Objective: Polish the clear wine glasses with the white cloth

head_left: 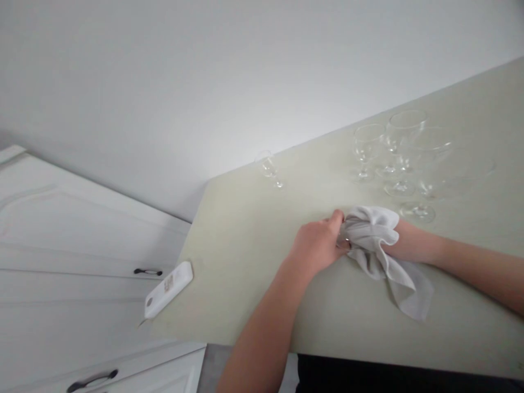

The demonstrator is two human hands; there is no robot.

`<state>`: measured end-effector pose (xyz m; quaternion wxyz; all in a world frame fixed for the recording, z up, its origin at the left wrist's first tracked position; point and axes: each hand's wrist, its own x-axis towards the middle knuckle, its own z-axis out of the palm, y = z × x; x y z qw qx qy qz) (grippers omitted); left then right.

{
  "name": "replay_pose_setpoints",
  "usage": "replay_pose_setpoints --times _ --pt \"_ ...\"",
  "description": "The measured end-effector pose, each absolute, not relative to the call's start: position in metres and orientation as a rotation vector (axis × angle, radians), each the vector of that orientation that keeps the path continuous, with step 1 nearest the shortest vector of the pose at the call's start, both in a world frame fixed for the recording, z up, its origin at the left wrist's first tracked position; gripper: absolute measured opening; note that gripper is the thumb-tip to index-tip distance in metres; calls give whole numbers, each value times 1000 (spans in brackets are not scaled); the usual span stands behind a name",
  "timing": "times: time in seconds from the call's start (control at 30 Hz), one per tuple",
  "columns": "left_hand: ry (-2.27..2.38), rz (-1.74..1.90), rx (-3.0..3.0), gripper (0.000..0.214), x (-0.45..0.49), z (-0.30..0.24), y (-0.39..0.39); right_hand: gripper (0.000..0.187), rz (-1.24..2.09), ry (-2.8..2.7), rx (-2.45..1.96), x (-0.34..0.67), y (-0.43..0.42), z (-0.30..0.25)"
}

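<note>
Over the pale green counter [245, 262], my left hand [319, 243] grips a clear glass [343, 240], of which only a small part shows between the fingers and a cloth. The light grey cloth [372, 234] is bunched around the glass's other end, its loose corner hanging down to the right. My right hand [395, 240] is closed in the cloth, and its fingers are hidden by the folds. Behind my hands, to the right, several clear stemmed glasses [364, 147] stand close together. A single small stemmed glass [268, 166] stands farther left near the wall.
A white device with a label [168, 290] lies at the counter's left edge, with a cord at its lower end. White cabinets [61, 229] with dark handles [148, 272] are on the left. A plain white wall [229, 82] runs behind the counter.
</note>
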<state>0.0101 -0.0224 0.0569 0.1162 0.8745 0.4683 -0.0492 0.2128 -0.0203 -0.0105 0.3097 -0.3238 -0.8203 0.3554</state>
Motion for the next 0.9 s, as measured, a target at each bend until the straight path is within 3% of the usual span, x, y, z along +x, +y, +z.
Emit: replay_pose_setpoints --times 0.63,0.9 --pt "1364 -155 2643 42 10 56 -23 25 1044 -2133 -897 209 -23 -2" --pt "1434 61 2923 40 19 52 -31 36 1185 -1927 -978 208 -21 18"
